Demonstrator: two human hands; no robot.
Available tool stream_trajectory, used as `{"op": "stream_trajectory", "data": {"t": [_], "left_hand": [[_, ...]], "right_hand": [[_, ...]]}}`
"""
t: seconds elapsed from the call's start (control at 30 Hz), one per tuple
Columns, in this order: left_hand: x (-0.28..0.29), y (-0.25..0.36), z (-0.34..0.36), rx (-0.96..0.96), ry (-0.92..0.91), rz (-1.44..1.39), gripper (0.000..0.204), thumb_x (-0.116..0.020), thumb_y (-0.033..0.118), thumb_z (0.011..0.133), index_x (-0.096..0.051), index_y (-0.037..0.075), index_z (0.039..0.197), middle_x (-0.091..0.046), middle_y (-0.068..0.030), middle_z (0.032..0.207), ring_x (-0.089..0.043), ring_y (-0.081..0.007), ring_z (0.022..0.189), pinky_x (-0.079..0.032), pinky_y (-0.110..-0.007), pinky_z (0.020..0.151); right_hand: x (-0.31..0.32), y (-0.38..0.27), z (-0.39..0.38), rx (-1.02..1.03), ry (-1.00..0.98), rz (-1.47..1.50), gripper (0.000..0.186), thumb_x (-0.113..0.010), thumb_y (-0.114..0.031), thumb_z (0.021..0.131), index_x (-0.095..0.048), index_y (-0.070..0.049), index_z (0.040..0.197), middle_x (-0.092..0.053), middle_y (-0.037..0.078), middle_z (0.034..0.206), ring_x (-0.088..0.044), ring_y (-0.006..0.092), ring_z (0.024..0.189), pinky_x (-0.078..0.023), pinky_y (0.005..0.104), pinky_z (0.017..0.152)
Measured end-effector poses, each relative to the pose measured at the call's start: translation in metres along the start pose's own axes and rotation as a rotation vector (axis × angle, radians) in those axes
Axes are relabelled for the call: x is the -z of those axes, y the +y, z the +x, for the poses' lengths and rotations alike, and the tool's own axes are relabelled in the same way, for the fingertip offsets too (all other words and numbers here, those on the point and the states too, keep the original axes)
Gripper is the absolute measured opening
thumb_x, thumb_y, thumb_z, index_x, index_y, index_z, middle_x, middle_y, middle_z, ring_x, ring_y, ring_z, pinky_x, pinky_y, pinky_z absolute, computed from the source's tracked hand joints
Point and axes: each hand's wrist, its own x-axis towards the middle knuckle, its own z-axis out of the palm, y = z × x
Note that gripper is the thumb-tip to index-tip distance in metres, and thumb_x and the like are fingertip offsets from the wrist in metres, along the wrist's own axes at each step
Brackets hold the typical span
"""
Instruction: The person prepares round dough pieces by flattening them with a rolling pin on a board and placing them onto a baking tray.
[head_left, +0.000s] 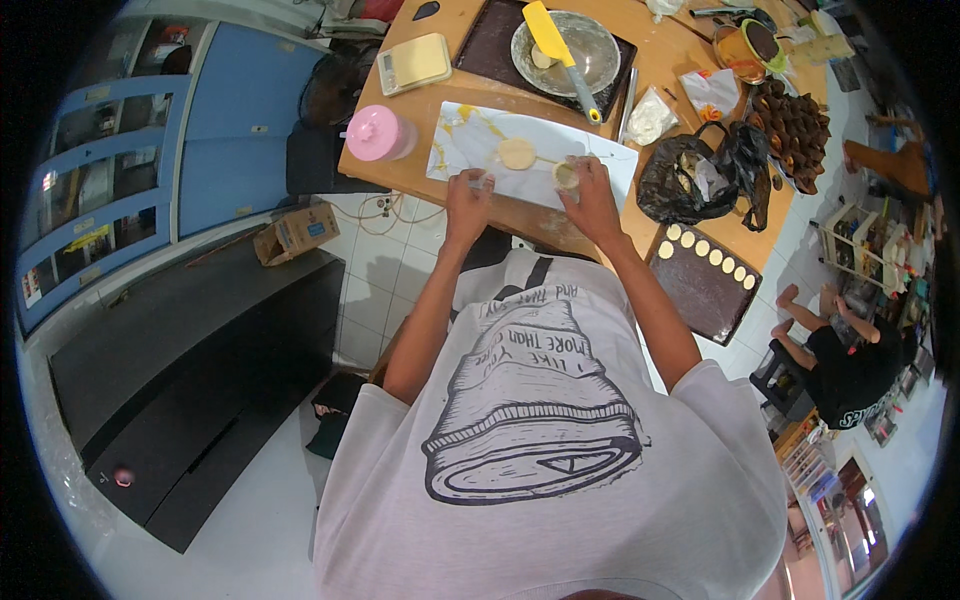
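Observation:
A flattened pale round of dough (517, 154) lies on a white and gold marble-patterned board (458, 130) at the near edge of the table. My right hand (594, 198), at the board's right part, grips a small ring-shaped cutter (565, 176), its round opening showing. By the board's near left edge, my left hand (468, 204) has its fingers closed together. Something thin and see-through seems to be at those fingertips, too faint to make out. The dough lies between and slightly beyond both hands.
Beyond the board, a metal bowl (590, 42) with a yellow spatula (548, 40) stands on a dark tray. A pink lidded container (376, 134) and a kitchen scale (415, 64) are left. Right are a black plastic bag (672, 190) and a tray (700, 290) with several dough rounds.

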Motion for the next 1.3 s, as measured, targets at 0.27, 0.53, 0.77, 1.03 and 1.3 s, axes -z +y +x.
{"op": "stream_trajectory", "data": {"t": [0.27, 0.53, 0.77, 1.03, 1.3], "left_hand": [[0.023, 0.003, 0.030, -0.134, -0.045, -0.052, 0.031, -0.069, 0.025, 0.097, -0.065, 0.002, 0.118, -0.061, -0.0174, 0.113, -0.063, -0.0275, 0.094, -0.053, -0.038, 0.082], [0.043, -0.008, 0.080, -0.287, -0.165, -0.071, 0.030, -0.071, 0.023, 0.095, -0.064, 0.003, 0.116, -0.060, -0.0162, 0.111, -0.063, -0.0275, 0.088, -0.053, -0.040, 0.080], [0.036, -0.012, 0.098, -0.305, -0.290, -0.111, 0.029, -0.071, 0.024, 0.095, -0.065, 0.005, 0.117, -0.062, -0.0160, 0.112, -0.064, -0.0257, 0.088, -0.054, -0.037, 0.071], [0.035, -0.002, 0.112, -0.429, -0.461, -0.167, 0.030, -0.073, 0.022, 0.093, -0.065, 0.005, 0.116, -0.062, -0.0181, 0.111, -0.064, -0.0295, 0.091, -0.055, -0.039, 0.080], [0.024, 0.000, 0.111, -0.456, -0.440, -0.236, 0.025, -0.071, 0.017, 0.094, -0.064, 0.004, 0.114, -0.063, -0.0172, 0.111, -0.065, -0.0275, 0.088, -0.056, -0.036, 0.076]], "right_hand": [[-0.028, -0.040, 0.040, 0.036, 0.086, 0.130, 0.059, -0.079, -0.011, 0.079, -0.056, -0.001, 0.133, -0.054, 0.020, 0.124, -0.054, 0.0400, 0.117, -0.044, 0.0478, 0.102], [-0.048, -0.060, 0.050, -0.100, 0.038, -0.031, 0.057, -0.079, -0.015, 0.079, -0.057, -0.003, 0.131, -0.057, 0.019, 0.123, -0.053, 0.0406, 0.117, -0.045, 0.0487, 0.099], [-0.059, -0.057, 0.046, -0.113, 0.108, -0.038, 0.062, -0.080, -0.016, 0.079, -0.053, 0.000, 0.133, -0.053, 0.022, 0.128, -0.051, 0.0405, 0.120, -0.044, 0.0487, 0.104], [-0.050, -0.086, 0.043, -0.222, 0.129, -0.153, 0.063, -0.080, -0.021, 0.080, -0.053, -0.003, 0.135, -0.052, 0.017, 0.132, -0.053, 0.0369, 0.119, -0.045, 0.0439, 0.100], [-0.024, -0.016, -0.004, -0.467, 0.598, 0.120, 0.027, -0.067, -0.014, 0.096, -0.065, -0.002, 0.120, -0.066, 0.016, 0.115, -0.063, 0.0255, 0.094, -0.050, 0.0391, 0.087]]}}
